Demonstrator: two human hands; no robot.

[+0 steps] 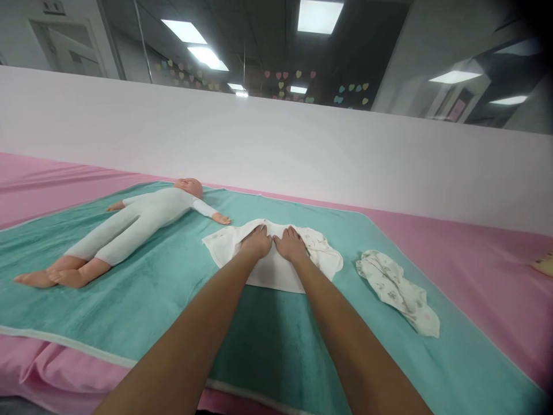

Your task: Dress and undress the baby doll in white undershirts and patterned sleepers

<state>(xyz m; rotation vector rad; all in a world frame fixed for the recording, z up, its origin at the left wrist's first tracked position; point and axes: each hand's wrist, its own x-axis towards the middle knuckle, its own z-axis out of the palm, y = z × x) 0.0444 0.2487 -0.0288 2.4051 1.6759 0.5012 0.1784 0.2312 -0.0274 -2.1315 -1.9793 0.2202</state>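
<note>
A white baby shirt with small printed figures on its sleeve parts lies spread on the teal blanket. My left hand is on the upper middle of the shirt, fingers curled on a fold of its cloth. Close beside it, my right hand holds the matching fold on the other side, thumbs nearly meeting. The fingertips are partly hidden by cloth. To the left, a baby doll in a white bodysuit lies on its back, one hand near the shirt's left sleeve.
A crumpled printed baby garment lies to the right on the blanket. Pink cloth shows around the blanket. A low white wall with glass above it runs along the back. Something yellowish enters at the right edge.
</note>
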